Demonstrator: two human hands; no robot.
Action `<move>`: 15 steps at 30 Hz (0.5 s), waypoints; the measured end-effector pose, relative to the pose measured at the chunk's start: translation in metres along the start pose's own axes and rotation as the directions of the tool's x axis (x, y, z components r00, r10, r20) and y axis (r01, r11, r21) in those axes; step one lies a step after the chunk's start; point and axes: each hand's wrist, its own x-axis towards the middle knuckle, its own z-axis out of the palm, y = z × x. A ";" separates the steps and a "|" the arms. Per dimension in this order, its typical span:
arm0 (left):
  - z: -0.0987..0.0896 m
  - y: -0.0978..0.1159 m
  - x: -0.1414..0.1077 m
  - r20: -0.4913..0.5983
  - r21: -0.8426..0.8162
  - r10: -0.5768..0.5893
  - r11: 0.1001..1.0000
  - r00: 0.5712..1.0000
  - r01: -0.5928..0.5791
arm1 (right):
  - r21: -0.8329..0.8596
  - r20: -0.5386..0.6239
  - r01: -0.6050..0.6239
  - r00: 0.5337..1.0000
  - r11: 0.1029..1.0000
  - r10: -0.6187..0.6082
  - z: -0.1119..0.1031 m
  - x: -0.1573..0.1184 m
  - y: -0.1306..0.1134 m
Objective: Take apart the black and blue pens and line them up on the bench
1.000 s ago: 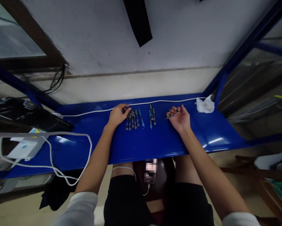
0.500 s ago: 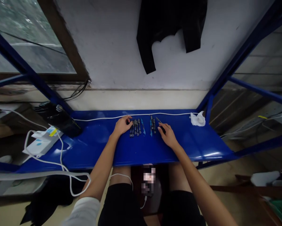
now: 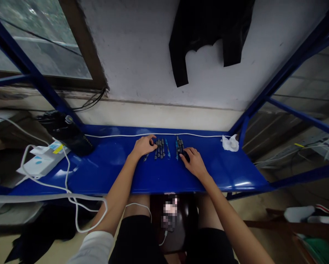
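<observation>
Several slim dark pens (image 3: 159, 148) lie side by side on the blue tabletop (image 3: 161, 176), with a blue pen (image 3: 167, 148) at their right. Across a small gap lies a second group, another blue pen (image 3: 177, 149) with dark pens (image 3: 180, 143) beside it. My left hand (image 3: 144, 146) curls at the left end of the row; a dark pen (image 3: 145, 157) pokes out below its fingers, mostly hidden. At the right end, my right hand (image 3: 194, 161) has thumb and fingers curved round a dark pen (image 3: 186, 156), largely covered by the hand.
A white cable (image 3: 120, 136) runs along the table's back edge to a crumpled white tissue (image 3: 230, 143). On the left stand a black cylindrical container (image 3: 71, 137) and a white power strip (image 3: 42, 161) with looped cable. Blue frame posts (image 3: 243, 126) rise at both sides.
The pen end in front of my right fingers is now covered, and that hand sits closer to the row. A pen end now shows under my left hand. The view has shifted slightly.
</observation>
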 end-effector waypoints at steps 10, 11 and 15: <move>-0.007 -0.016 0.005 -0.030 -0.332 -0.024 0.943 0.999 0.013 | 0.010 -0.010 -0.003 1.000 1.000 0.003 -0.001 0.001 0.001; -0.008 -0.016 0.005 -0.040 -0.381 -0.025 0.925 0.999 0.008 | 0.012 -0.011 -0.003 1.000 1.000 0.003 -0.001 0.001 0.000; -0.018 -0.009 0.004 -0.093 -0.615 -0.040 0.788 0.995 -0.026 | 0.020 -0.012 -0.002 1.000 1.000 0.002 -0.001 0.000 -0.001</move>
